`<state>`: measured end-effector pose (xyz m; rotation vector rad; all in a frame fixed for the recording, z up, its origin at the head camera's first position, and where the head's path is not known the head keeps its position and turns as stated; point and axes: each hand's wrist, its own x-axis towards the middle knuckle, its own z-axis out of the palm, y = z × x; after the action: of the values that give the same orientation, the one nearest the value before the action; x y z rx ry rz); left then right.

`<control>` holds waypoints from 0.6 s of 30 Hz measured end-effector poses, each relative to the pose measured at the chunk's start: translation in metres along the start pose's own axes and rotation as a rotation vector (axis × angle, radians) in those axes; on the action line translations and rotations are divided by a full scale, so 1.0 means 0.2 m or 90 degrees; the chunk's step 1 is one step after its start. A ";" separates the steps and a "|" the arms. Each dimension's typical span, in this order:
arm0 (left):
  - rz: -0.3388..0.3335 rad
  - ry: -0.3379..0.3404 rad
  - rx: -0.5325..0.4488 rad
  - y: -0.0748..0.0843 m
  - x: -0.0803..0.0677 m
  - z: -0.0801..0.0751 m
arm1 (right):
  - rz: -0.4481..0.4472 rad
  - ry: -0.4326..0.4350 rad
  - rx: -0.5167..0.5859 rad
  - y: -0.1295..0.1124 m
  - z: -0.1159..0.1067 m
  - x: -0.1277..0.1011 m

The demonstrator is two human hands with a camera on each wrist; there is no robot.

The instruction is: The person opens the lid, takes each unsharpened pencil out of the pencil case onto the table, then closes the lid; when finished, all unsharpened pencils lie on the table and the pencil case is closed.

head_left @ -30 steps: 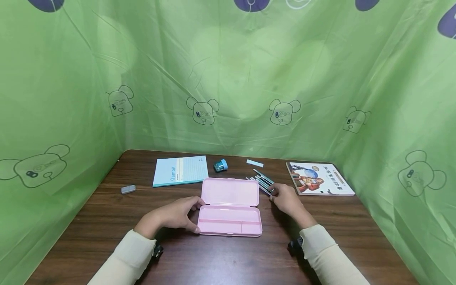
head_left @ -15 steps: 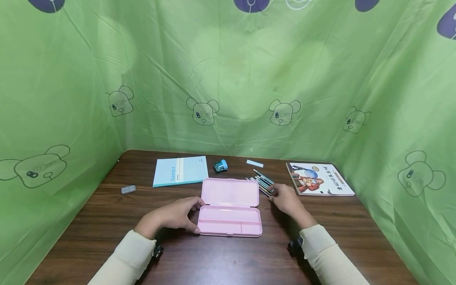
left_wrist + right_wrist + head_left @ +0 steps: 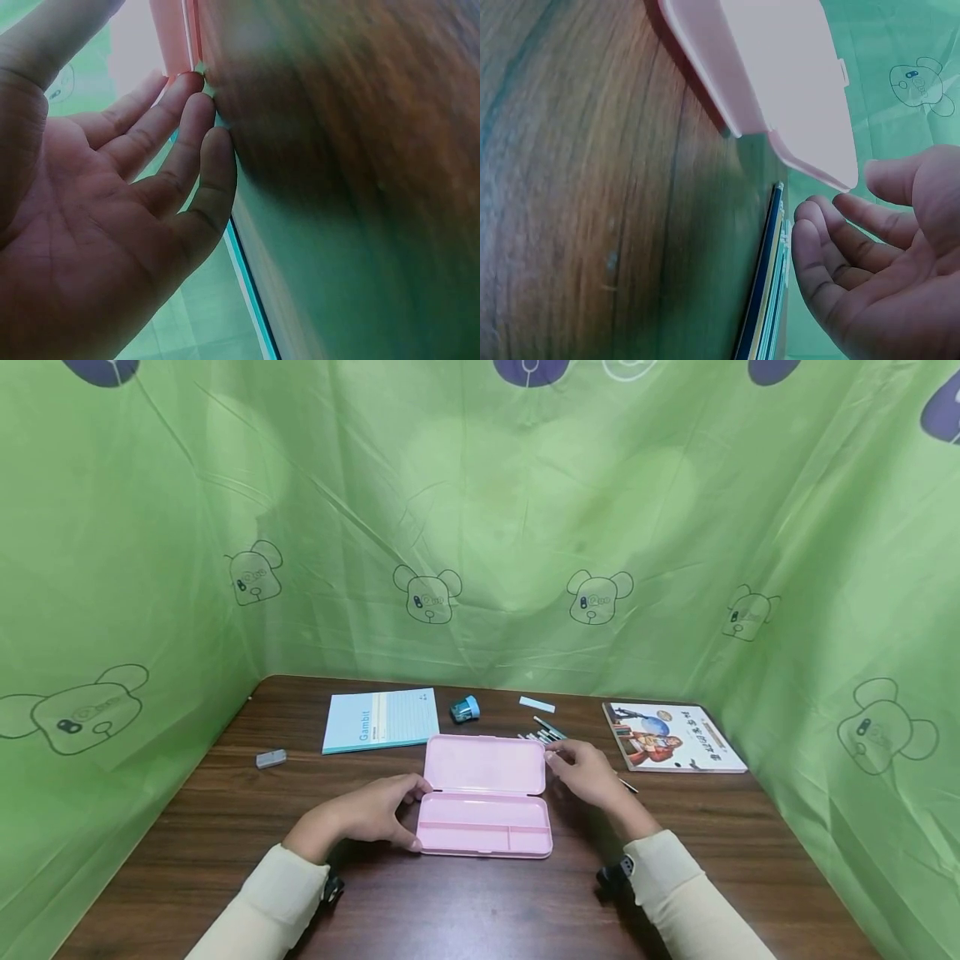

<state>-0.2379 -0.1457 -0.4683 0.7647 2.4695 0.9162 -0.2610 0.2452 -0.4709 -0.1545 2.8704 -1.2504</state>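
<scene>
An open pink pencil case lies on the wooden table in the middle of the head view, its lid laid back and its divided tray nearest me. My left hand touches the case's left end, thumb at the front corner and loosely bent fingers near the hinge. At the lid's right edge is my right hand; the right wrist view shows its thumb and fingertips around the lid corner with no pencil between them. Several pencils lie behind that hand, partly covered by it. One thin pencil-like end shows right of the wrist.
A light blue notebook, a blue sharpener and a small pale blue strip lie toward the back. A grey eraser-like block is at left, an illustrated book at right. Green curtain surrounds the table.
My right hand has left the pencils and moved left to the lid's right edge. A thin pencil-like end is now visible right of its wrist. My left hand and the case have stayed put.
</scene>
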 end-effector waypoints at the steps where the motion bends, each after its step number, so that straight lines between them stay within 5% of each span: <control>1: 0.000 0.000 0.000 0.00 0.00 0.00 | 0.006 0.001 0.004 -0.01 0.00 0.00; 10: -0.013 0.004 -0.006 0.01 -0.01 0.00 | -0.004 0.008 0.026 -0.04 -0.02 -0.05; 18: -0.032 0.014 -0.003 0.01 -0.02 0.00 | -0.008 0.017 0.075 -0.08 -0.03 -0.21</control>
<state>-0.2332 -0.1469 -0.4668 0.6918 2.4931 0.9156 -0.2185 0.2423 -0.4571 -0.1561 2.8105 -1.4306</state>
